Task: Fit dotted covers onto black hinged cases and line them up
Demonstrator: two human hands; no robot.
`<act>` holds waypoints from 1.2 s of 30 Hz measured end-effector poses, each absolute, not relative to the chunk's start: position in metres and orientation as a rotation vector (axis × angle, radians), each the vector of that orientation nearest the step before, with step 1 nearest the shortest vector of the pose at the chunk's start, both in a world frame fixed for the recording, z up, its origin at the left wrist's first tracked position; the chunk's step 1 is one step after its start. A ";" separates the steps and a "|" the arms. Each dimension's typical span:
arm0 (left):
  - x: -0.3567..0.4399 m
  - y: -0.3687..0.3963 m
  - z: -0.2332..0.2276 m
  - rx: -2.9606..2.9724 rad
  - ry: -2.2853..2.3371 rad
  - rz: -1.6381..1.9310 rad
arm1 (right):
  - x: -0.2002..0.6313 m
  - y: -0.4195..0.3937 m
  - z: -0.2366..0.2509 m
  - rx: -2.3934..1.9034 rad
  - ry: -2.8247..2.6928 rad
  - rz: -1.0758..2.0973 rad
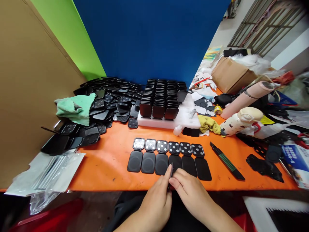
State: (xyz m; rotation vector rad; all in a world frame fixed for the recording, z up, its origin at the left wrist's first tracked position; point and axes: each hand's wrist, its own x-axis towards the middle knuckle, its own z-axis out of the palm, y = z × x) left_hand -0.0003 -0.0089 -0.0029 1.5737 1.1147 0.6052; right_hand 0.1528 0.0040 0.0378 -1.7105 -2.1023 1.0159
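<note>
In front of me at the table edge, my left hand [155, 199] and my right hand [189, 190] come together around a thin dark flat piece [171, 170]. It stands nearly edge-on between my fingers, so most of it is hidden. My right thumb and curled fingers press against its side. Just beyond lies a row of hinged black cases [161, 164], opened out flat. Their upper halves [173, 148] carry pale round dots; the lower halves are plain dark pads, some with a faint ring. My hands partly cover the middle pads.
Black cases stand stacked on a white foam block [145, 122]. A heap of black parts [116, 96] and a green cloth [76, 108] lie left. A utility knife [227, 161], yellow cloth [209, 125], bottle [241, 120] and pink flask [246, 100] are right.
</note>
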 end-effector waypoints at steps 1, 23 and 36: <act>0.000 -0.009 -0.003 1.590 1.134 0.610 | 0.151 0.003 0.039 -1.748 -2.144 0.971; -0.010 -0.012 -0.005 1.589 1.061 0.674 | 0.152 0.010 0.044 -1.647 -2.055 1.117; -0.003 0.007 0.019 0.605 0.946 0.537 | 0.158 0.014 0.044 -1.372 -1.544 1.630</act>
